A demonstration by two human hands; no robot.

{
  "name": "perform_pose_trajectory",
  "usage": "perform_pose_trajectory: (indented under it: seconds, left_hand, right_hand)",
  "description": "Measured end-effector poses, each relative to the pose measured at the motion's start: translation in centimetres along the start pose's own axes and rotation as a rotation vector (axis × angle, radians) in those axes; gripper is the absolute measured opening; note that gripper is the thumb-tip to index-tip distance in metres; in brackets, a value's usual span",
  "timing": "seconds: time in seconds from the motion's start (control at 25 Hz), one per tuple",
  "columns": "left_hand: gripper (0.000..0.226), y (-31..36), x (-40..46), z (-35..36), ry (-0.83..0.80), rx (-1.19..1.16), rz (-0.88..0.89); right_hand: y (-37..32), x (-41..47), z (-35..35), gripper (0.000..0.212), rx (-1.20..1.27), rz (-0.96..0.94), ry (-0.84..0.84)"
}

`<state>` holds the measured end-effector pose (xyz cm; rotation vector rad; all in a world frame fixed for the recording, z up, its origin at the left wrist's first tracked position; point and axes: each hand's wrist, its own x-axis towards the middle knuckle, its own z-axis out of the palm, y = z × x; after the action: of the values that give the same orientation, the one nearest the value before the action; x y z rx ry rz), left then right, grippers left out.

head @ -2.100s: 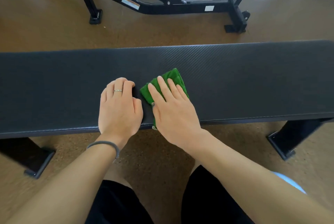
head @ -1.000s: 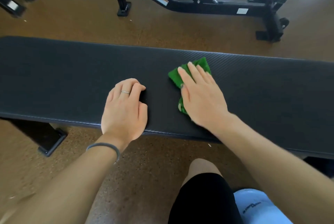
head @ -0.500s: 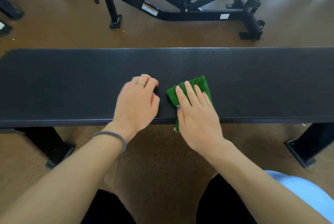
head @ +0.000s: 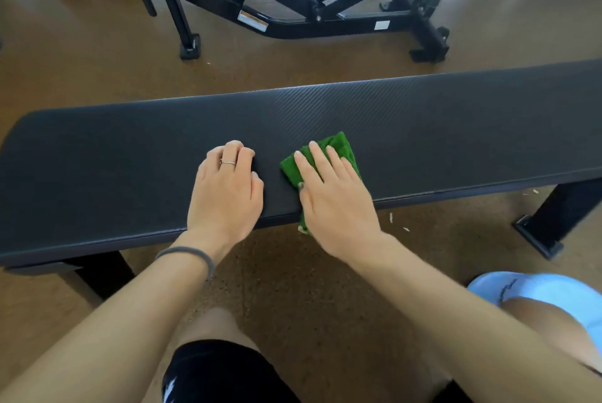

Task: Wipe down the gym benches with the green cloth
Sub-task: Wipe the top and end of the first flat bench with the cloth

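The right hand lies flat, palm down, fingers straight and slightly spread, pressing a green cloth onto a black bench. It is not gripping the cloth. The cloth sits under the palm and fingers, showing past the fingertips and beside the thumb, with a small corner hanging over the near edge of the bench below the hand. It is a folded, bright green cloth with a nubby weave.

The left hand rests just beside it on the bench, apart from the cloth, palm down with fingers curled under, holding nothing. It wears a thin ring, and a grey band circles the wrist.

The bench pad is long, flat and finely ribbed, its left end rounded, on black legs over a brown floor. Beyond its far edge stands a black exercise frame carrying a white label, a small white sticker and a yellow warning triangle; none of the writing can be read. A pale blue shoe at the lower right bears small dark script, also unreadable.
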<state>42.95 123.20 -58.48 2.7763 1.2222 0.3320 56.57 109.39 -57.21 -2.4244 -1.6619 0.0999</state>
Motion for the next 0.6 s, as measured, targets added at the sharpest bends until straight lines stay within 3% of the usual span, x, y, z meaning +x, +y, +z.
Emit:
perform_pose_trajectory:
  seconds: [0.08, 0.24, 0.4, 0.52, 0.6]
  left_hand:
    - [0.033, -0.1, 0.1, 0.0, 0.003, -0.005, 0.007]
    - [0.032, -0.1, 0.1, -0.1, 0.000, -0.049, 0.001]
    - [0.030, -0.2, -0.1, -0.2, 0.009, -0.085, 0.002]
    - [0.034, -0.4, -0.3, -0.7, -0.004, -0.147, 0.014]
    - [0.036, -0.4, -0.2, -0.7, -0.020, -0.131, -0.014]
  right_hand:
    - [0.7, 4.2, -0.1, 0.054, -0.004, -0.008, 0.000]
    - [-0.9, 8.3, 0.4, 0.059, -0.020, 0.211, 0.068]
    - [-6.2, 3.6, 1.4, 0.056, 0.003, 0.094, 0.094]
    - [-0.8, 3.0, -0.5, 0.072, -0.151, 0.072, -0.010]
    - [5.5, 2.7, -1.7, 0.064, -0.164, 0.276, -0.011]
